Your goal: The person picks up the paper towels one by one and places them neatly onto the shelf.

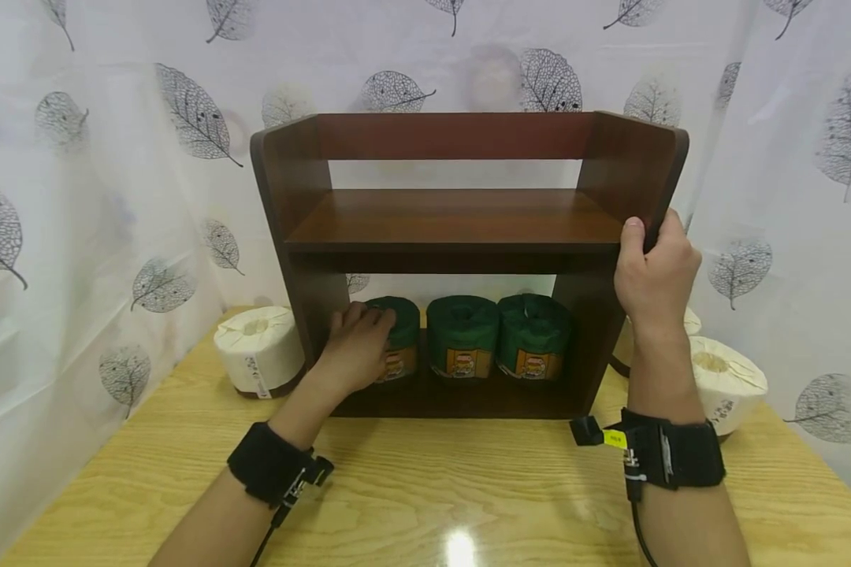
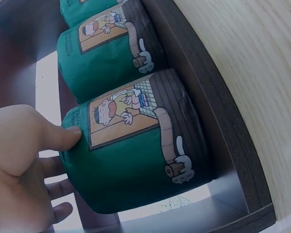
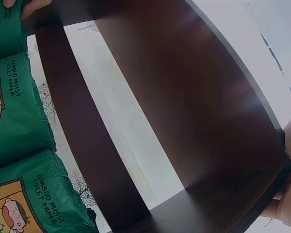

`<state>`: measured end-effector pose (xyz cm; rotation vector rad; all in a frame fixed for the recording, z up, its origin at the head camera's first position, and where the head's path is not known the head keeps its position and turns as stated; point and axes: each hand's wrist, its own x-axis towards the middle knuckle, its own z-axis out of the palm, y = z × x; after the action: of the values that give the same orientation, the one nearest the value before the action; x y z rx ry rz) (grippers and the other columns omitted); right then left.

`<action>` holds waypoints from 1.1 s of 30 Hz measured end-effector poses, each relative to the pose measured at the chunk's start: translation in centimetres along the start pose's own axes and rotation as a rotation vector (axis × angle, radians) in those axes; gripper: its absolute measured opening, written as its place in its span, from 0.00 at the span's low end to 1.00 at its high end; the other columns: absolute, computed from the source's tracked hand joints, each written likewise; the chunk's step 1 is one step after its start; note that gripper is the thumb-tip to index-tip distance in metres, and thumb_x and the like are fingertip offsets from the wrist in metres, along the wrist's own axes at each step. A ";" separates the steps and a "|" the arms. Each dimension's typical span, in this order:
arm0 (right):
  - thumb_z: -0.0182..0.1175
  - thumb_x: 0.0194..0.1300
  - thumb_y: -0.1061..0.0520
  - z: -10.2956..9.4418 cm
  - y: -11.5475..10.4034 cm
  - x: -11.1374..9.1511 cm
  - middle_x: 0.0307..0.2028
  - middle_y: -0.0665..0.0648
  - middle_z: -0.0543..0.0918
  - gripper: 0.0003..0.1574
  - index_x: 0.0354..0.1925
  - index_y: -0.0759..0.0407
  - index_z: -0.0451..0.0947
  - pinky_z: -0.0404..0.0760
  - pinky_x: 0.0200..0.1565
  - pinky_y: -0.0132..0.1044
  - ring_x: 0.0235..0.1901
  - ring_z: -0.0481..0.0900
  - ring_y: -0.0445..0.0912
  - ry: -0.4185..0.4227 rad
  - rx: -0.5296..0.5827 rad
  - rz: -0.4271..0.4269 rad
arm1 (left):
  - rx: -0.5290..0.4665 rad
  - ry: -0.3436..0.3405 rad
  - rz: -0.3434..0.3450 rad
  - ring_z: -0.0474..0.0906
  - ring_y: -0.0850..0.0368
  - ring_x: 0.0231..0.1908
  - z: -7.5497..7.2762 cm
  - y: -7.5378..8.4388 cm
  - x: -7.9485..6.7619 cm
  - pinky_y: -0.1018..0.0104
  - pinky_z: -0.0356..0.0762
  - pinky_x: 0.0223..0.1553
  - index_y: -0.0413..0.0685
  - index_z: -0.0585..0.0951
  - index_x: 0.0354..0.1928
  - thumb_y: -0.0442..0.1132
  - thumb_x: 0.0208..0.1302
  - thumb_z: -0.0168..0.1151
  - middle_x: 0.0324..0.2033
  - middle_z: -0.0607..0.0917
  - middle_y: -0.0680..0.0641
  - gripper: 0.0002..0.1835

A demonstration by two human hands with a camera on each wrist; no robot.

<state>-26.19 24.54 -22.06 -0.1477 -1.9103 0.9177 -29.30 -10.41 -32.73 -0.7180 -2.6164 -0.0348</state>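
Note:
A dark brown wooden shelf [image 1: 454, 220] stands on a light wooden table [image 1: 468, 488]. Three green-wrapped toilet paper rolls sit in a row on its bottom board. My left hand [image 1: 362, 331] reaches in and grips the leftmost green roll [image 1: 406, 335]. In the left wrist view the thumb [image 2: 63, 136] presses that roll's [image 2: 136, 155] side and the fingers curl behind it. The middle roll [image 1: 462, 335] and the right roll [image 1: 534, 335] stand untouched. My right hand [image 1: 655, 268] grips the front edge of the shelf's right side panel [image 1: 638, 173], thumb on the inside.
A white-wrapped roll [image 1: 258, 350] stands on the table left of the shelf. Two more white rolls [image 1: 723, 382] stand to its right, partly behind my forearm. A leaf-printed curtain [image 1: 113, 157] closes in the back and both sides. The shelf's upper board is bare.

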 end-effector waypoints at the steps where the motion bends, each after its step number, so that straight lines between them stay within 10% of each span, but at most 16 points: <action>1: 0.42 0.65 0.43 0.0 0.0 0.0 0.39 0.61 0.80 0.28 0.49 0.62 0.73 0.69 0.37 0.46 0.38 0.73 0.50 -0.001 0.000 0.001 | -0.002 -0.014 -0.005 0.60 0.44 0.52 -0.1 0.0 0.0 0.46 0.57 0.47 0.46 0.67 0.59 0.37 0.55 0.61 0.53 0.75 0.43 0.28; 16: 0.42 0.64 0.43 0.0 0.0 -0.1 0.40 0.61 0.80 0.28 0.50 0.61 0.73 0.70 0.38 0.47 0.38 0.73 0.50 0.000 -0.006 0.006 | -0.013 -0.038 0.005 0.60 0.42 0.54 -0.5 -0.4 -0.1 0.43 0.59 0.51 0.41 0.66 0.58 0.36 0.48 0.68 0.51 0.76 0.42 0.34; 26: 0.42 0.64 0.43 0.0 0.1 -0.2 0.41 0.60 0.81 0.28 0.50 0.61 0.73 0.70 0.38 0.46 0.38 0.73 0.50 0.009 0.001 -0.001 | -0.100 0.008 0.051 0.71 0.48 0.49 -2.7 0.2 0.0 0.57 0.74 0.46 0.41 0.73 0.50 0.40 0.60 0.57 0.44 0.78 0.43 0.17; 33: 0.42 0.64 0.44 0.0 0.0 -0.2 0.41 0.61 0.81 0.28 0.50 0.61 0.73 0.70 0.40 0.48 0.39 0.73 0.50 0.011 0.012 -0.006 | -0.158 0.229 0.094 0.74 0.52 0.46 -7.1 0.8 -1.0 0.57 0.78 0.37 0.47 0.76 0.46 0.46 0.61 0.56 0.45 0.79 0.47 0.14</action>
<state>-26.08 24.43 -22.20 -0.1396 -1.8943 0.9220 -25.31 -11.18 -26.76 -0.8380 -2.3775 -0.2824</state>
